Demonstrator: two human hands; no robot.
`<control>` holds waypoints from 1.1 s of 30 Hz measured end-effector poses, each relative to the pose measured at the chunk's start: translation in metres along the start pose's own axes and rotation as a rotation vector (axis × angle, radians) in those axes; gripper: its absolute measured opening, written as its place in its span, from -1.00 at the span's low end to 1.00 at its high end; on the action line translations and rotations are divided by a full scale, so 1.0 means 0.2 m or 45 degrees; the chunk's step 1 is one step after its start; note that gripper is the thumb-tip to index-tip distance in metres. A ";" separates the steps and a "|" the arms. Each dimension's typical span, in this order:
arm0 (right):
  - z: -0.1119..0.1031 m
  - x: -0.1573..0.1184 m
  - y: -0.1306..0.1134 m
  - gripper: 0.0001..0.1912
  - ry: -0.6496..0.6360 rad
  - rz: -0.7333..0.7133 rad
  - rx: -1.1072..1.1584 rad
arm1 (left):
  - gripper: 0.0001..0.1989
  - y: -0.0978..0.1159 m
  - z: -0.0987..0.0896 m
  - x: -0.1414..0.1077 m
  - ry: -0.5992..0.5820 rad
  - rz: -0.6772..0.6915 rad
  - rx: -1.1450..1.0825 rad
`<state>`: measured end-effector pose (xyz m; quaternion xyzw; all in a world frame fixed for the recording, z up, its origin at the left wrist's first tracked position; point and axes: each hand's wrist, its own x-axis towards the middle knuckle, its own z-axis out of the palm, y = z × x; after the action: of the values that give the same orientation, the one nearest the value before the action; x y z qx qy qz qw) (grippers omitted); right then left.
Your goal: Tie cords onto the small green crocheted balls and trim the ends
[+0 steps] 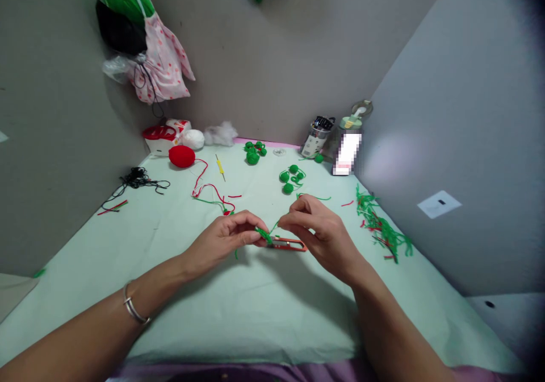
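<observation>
Between thumb and fingers, my left hand (234,233) pinches a small green crocheted piece (264,235) above the middle of the table. A green yarn strand (275,227) runs from that piece up to my right hand (317,226), whose fingertips are closed on it. Whether the right fingers also hold a hook or needle cannot be made out. Just behind and below the hands lie orange-handled thread snips (289,244), partly covered by my fingers. A loose green tail (236,254) hangs below the left hand.
Red yarn ball (181,156), yellow crochet hook (219,167) and black cord (138,179) lie left. Small green crocheted balls (288,188) sit beyond the hands. Yarn scraps (383,229) spread along the right side. A pen holder (316,137) and phone (347,154) stand by the wall.
</observation>
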<state>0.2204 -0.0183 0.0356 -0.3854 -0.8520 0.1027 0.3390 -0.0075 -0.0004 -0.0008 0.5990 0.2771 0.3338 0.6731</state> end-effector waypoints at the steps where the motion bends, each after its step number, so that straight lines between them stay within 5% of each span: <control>1: 0.00 0.00 0.00 -0.81 0.001 -0.003 0.002 | -0.86 0.00 0.00 0.00 -0.002 0.006 -0.001; 26: 0.04 0.00 -0.03 -0.79 -0.030 -0.045 0.106 | -0.88 0.01 0.01 -0.01 -0.042 -0.028 -0.042; 33: 0.08 0.00 -0.01 -0.85 0.098 0.122 0.217 | -0.84 -0.01 0.01 0.00 0.029 -0.064 -0.164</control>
<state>0.2092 -0.0186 0.0236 -0.3992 -0.8072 0.1759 0.3977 -0.0056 -0.0006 -0.0032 0.5435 0.2777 0.3405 0.7152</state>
